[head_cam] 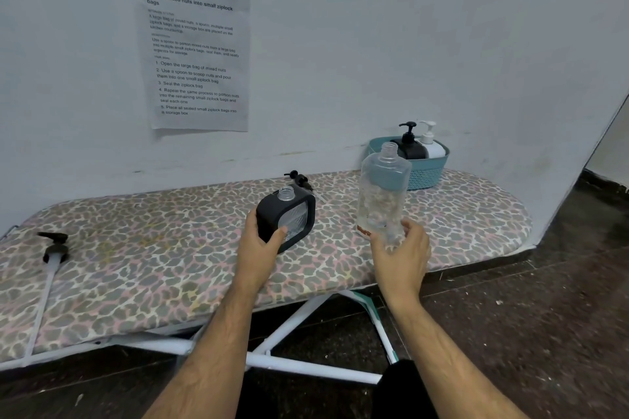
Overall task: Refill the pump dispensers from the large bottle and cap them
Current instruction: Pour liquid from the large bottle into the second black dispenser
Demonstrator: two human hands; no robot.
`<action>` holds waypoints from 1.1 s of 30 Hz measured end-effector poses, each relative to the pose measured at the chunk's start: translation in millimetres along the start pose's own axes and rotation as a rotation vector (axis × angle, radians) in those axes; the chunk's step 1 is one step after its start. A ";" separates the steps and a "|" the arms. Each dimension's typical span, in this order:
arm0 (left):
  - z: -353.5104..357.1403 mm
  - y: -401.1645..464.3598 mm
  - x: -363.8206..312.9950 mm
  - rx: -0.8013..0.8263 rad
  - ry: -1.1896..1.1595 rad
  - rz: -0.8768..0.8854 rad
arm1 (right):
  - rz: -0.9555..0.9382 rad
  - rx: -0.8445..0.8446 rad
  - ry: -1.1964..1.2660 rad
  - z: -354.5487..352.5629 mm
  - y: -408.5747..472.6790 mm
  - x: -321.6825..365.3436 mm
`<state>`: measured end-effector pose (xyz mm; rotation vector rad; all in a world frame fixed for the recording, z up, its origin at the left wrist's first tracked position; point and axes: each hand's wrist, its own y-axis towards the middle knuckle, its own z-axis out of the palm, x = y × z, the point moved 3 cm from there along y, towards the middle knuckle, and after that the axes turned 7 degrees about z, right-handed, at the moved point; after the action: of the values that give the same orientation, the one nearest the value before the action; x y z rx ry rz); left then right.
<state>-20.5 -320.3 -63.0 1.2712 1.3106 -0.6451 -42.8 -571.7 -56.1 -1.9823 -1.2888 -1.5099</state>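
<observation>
left hand (pixel 260 241) clamped round the lower corner of a squat black dispenser (pixel 286 214), thumb pressed on its clear ribbed front panel, body tilted back on the ironing board (pixel 170 248); threaded neck open, no pump fitted. right hand (pixel 403 248) wrapped loosely about the base of the large bottle (pixel 383 194), fingers curled at its lower edge; tall, clear, soft-shouldered plastic, neck uncapped, upright, just right of the dispenser and apart from it. liquid level inside hard to make out, since the board's pattern shows straight through the plastic.

padded board cover printed in a leopard-like mottle of grey, pink and cream, rounded at the right end, on white tubular legs, partly hidden under the forearms. black pump head (pixel 299 178) lying behind the dispenser, half hidden by it. second black pump (pixel 54 248) with a long pale tube lying at the far left. teal woven-look basket (pixel 425 167) against the wall, holding a black pump bottle (pixel 408 146) and a white pump bottle (pixel 432 143), lower parts concealed by the rim and the large bottle. printed sheet (pixel 195 48) stuck to the pale wall, small text blurred.
</observation>
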 end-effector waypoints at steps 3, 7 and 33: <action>-0.3 0.4 1.2 0.005 0.001 0.005 | -0.083 0.093 0.016 10.0 -16.2 7.1; 0.7 -0.5 -1.3 0.005 -0.006 0.023 | -0.127 0.261 0.114 27.9 -24.1 35.9; 2.9 5.3 9.8 0.002 -0.067 0.043 | 0.070 0.734 -0.201 215.5 143.6 105.1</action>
<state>-12.5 -318.6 -71.1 1.2651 1.2252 -0.6533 202.7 -446.8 -9.0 -1.6711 -1.5407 -0.6544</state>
